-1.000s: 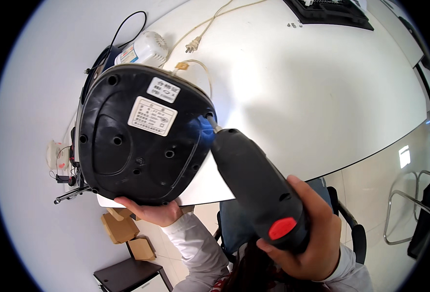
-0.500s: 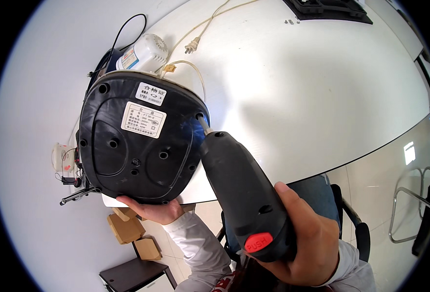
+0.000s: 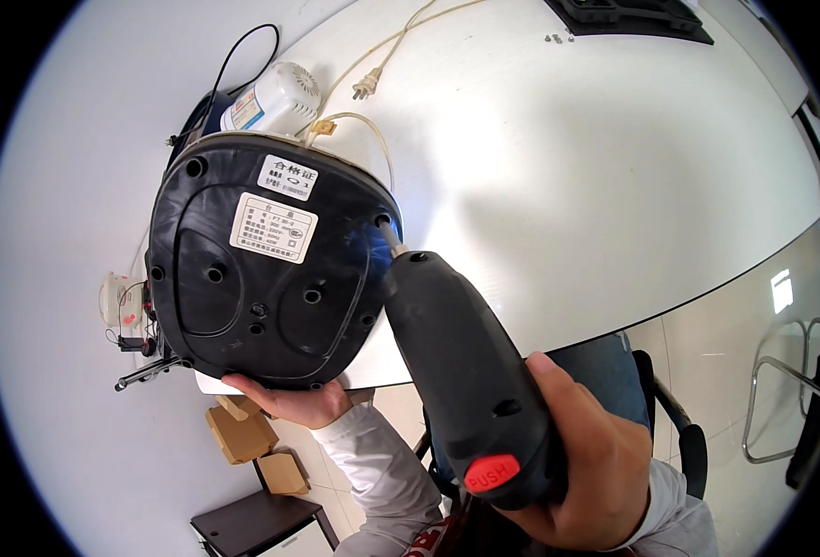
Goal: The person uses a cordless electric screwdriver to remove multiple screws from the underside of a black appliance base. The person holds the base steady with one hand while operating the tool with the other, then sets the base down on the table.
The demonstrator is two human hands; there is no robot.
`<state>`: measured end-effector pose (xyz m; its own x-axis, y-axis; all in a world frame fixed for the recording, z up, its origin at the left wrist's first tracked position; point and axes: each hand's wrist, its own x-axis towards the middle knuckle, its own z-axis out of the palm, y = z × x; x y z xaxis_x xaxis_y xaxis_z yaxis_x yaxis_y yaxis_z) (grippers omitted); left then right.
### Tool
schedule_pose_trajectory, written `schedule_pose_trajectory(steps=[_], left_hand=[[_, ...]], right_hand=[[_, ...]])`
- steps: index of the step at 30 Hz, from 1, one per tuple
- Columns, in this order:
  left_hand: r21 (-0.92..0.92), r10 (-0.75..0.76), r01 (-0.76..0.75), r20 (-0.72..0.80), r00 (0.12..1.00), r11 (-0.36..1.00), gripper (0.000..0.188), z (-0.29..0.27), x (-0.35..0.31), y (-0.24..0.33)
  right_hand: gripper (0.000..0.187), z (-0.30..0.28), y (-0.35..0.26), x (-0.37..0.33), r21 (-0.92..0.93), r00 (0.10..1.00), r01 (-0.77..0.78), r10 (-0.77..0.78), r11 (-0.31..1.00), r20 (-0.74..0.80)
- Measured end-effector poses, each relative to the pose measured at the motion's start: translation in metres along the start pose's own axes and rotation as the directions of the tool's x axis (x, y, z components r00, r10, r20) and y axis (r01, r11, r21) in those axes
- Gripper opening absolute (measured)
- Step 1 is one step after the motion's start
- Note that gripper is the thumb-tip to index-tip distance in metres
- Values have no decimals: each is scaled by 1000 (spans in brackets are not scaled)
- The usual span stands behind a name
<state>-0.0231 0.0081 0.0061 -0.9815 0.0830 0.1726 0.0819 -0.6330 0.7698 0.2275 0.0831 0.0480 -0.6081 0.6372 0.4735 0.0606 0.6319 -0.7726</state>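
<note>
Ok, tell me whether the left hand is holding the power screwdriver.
No, the left hand holds the black base at its lower edge, while the right hand grips the power screwdriver.

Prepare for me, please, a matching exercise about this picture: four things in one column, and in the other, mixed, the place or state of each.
Things:
1. Black base
2. Plug
3. Right hand
4. Left hand

Places and states:
A. Lying on the white table
B. Holding the electric screwdriver
C. Touching the base's lower edge
D. Bearing two white labels

Right pairs: 1-D, 2-A, 3-B, 4-C.
</note>
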Motion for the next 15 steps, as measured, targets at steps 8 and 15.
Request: schedule_pose_trajectory(steps=[8, 15], left_hand=[[31, 0, 1, -15, 1000, 1000, 63, 2, -2, 0], [45, 23, -21, -36, 999, 999, 64, 8, -6, -1]], right_hand=[[72, -16, -19, 18, 39, 987, -132, 127, 991, 100], [71, -15, -17, 18, 31, 985, -132, 128, 991, 113]])
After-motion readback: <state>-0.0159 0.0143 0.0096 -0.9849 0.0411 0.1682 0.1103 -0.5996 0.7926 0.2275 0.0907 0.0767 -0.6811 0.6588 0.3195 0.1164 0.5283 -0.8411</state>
